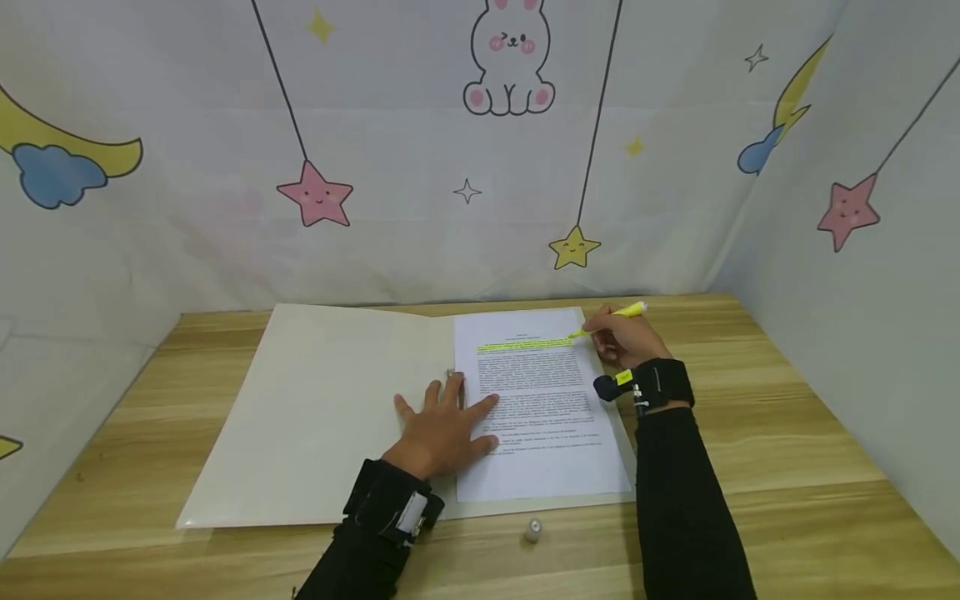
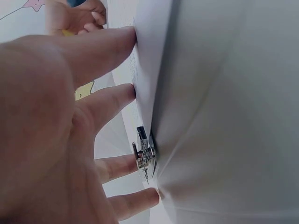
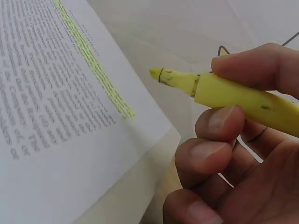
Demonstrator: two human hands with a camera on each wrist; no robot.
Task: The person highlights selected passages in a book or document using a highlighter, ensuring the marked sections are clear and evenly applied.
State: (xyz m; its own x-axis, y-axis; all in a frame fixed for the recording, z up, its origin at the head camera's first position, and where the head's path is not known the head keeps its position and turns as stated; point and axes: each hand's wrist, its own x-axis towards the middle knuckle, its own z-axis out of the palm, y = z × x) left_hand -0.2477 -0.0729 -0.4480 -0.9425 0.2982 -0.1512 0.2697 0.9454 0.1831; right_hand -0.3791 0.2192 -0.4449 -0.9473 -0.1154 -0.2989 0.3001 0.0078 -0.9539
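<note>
A yellow highlighter (image 1: 632, 309) is pinched between the thumb and fingers of my right hand (image 1: 633, 340), at the upper right of a printed sheet (image 1: 540, 483). In the right wrist view its uncapped chisel tip (image 3: 154, 73) points toward the page, apart from it. Bright yellow marking (image 3: 93, 65) covers the top lines of text. My left hand (image 1: 438, 433) lies with fingers spread across the sheet's left edge and the fold of a white folder (image 1: 315, 408). Beside those fingers a metal clip (image 2: 145, 154) sits at the fold.
The folder lies spread on a wood-grain table (image 1: 750, 433). Near its lower edge stands a small grey cylindrical piece (image 1: 533, 531). A white cloth backdrop (image 1: 405, 250) with cartoon prints rises behind the table, and a pale wall (image 1: 862, 333) borders the right side.
</note>
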